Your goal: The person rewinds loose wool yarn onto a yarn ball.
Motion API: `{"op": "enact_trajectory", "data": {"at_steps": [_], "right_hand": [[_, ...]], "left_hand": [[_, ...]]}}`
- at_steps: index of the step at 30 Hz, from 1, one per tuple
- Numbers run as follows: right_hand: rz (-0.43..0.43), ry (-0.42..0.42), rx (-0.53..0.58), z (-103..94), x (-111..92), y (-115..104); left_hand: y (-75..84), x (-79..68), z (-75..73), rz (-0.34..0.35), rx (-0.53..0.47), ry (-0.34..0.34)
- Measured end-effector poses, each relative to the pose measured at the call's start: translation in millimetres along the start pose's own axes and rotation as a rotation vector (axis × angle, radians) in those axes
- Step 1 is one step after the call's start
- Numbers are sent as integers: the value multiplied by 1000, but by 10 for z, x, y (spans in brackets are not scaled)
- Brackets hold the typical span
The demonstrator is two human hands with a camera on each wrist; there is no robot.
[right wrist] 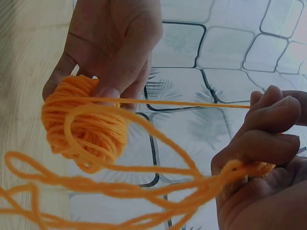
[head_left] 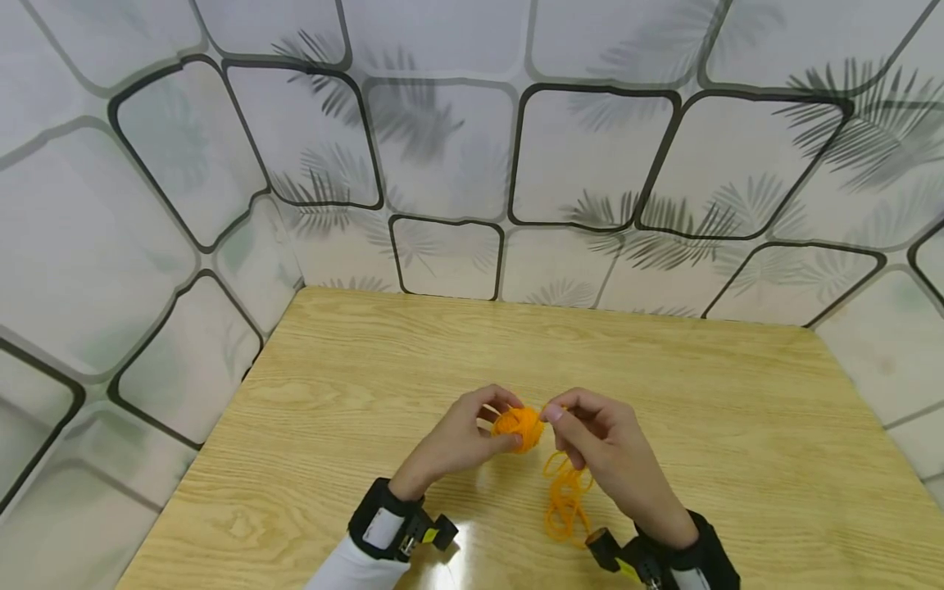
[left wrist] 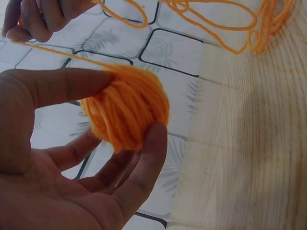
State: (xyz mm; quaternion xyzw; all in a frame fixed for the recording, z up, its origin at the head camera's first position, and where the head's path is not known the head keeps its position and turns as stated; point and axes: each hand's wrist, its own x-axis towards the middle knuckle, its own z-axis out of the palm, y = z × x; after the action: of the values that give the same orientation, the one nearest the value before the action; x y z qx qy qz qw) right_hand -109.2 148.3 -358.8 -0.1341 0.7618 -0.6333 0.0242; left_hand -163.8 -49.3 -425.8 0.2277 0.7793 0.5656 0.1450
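Note:
My left hand grips a ball of orange yarn between the thumb and fingers, just above the wooden table. In the left wrist view, wound strands of the yarn ball show between the fingertips. Close on its right, my right hand pinches a strand of yarn, which runs taut from the ball in the right wrist view. Loose loops of orange yarn hang below the right hand, and in the right wrist view some of them pass into its palm.
A light wood-grain table spreads beneath both hands. Behind it and at its sides stands a pale covering with dark rounded outlines and leaf prints. Each wrist carries a black strap with a small camera.

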Motion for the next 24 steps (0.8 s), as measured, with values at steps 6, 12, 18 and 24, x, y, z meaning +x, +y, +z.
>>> {"op": "enact_trajectory", "data": {"at_steps": [6, 12, 18, 24], "right_hand": [[-3, 60, 56, -38, 3, 0], [-25, 92, 119, -89, 28, 46], [-22, 121, 199, -134, 42, 85], [-12, 152, 270, -191, 53, 94]], "left_hand": [[0, -13, -2, 40, 27, -139], [9, -46, -20, 91, 60, -252], [35, -80, -23, 137, 62, -314], [58, -97, -26, 210, 39, -376]]}}
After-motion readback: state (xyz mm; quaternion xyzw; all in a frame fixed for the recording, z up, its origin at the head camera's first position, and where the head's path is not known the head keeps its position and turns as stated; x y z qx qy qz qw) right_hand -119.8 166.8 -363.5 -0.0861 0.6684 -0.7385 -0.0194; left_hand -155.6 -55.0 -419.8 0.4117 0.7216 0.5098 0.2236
